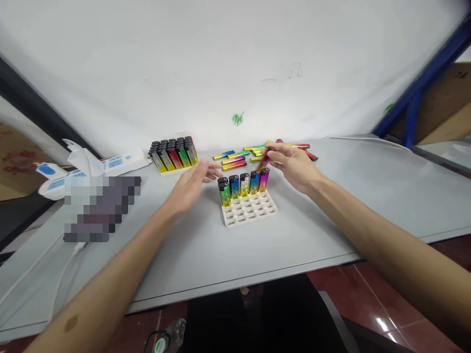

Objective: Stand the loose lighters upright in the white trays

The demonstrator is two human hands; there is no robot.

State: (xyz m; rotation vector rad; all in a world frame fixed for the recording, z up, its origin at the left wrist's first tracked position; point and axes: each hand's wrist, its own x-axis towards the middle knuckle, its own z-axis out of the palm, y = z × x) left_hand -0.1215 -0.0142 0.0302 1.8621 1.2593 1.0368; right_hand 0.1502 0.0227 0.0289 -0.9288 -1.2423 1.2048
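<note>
A white slotted tray [250, 208] stands on the table in front of me, with several upright lighters along its back row and left end. The nearest of these is a green and yellow lighter [225, 194]. Above the back right corner, my right hand [294, 164] pinches a red lighter [264, 159], which is tilted and somewhat blurred. My left hand [193, 184] hovers just left of the tray, fingers apart and holding nothing. Behind the tray lie several loose shiny lighters, among them a red and yellow lighter [234, 165] and a blue and yellow lighter [223, 155].
At the back left a second tray [172, 171] is packed with upright lighters. White power strips [119, 162] and a pixelated dark object [105, 208] with a cable are on the left. A thin white cable [353, 138] runs along the wall at right. The table's front edge is near me.
</note>
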